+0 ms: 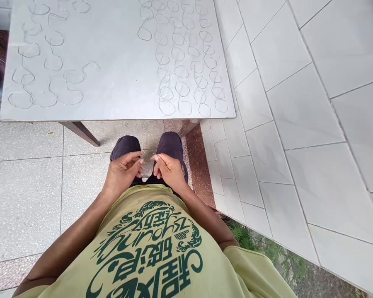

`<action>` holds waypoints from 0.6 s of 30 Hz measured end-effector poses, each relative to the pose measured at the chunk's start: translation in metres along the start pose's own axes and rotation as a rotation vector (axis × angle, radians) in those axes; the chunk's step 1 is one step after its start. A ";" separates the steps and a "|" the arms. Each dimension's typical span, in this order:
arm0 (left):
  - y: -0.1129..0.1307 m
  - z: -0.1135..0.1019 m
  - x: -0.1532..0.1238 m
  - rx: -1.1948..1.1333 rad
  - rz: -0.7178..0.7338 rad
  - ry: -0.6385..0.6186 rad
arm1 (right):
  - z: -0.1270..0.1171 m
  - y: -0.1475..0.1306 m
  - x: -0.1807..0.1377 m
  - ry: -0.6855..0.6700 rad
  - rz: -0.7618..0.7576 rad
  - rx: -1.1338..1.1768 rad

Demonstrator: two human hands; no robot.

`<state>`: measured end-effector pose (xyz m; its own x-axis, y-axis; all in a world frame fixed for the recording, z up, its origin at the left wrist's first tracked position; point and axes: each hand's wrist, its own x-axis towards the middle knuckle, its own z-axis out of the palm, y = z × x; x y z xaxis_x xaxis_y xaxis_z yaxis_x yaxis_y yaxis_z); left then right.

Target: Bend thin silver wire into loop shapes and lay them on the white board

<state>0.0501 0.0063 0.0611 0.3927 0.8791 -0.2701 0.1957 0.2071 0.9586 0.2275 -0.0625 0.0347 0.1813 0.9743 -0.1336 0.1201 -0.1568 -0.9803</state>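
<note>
Close to my body, below the table edge, both hands are in front of my knees. My left hand (122, 169) pinches a thin wire (152, 153) between thumb and fingertips. The fingers of my right hand (170, 169) are closed on the wire too, and a short curved end shows above them. Much of the wire is hidden by the fingers or too fine to follow. Bent wire hooks (166, 106) with rounded loops lie in columns on the right side of the table; looser, more open S-shaped wires (70, 102) lie on the left side.
The white-topped table (118, 95) stands ahead on dark wooden legs (82, 134). A white tiled wall (273, 99) runs along the right. Speckled floor tiles (25, 186) lie to the left, and green plants (267, 252) grow at the lower right.
</note>
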 end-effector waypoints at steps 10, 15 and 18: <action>0.010 0.002 0.001 -0.031 -0.121 -0.099 | -0.003 -0.008 0.006 -0.059 -0.032 -0.094; 0.023 -0.002 0.002 -0.094 -0.186 -0.107 | -0.009 -0.007 0.006 -0.065 0.020 -0.036; 0.018 -0.001 0.000 -0.086 -0.127 -0.075 | -0.009 -0.008 0.008 -0.058 0.003 -0.063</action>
<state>0.0532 0.0104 0.0785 0.4360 0.8098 -0.3927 0.1714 0.3536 0.9196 0.2372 -0.0552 0.0432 0.1252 0.9812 -0.1469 0.1815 -0.1682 -0.9689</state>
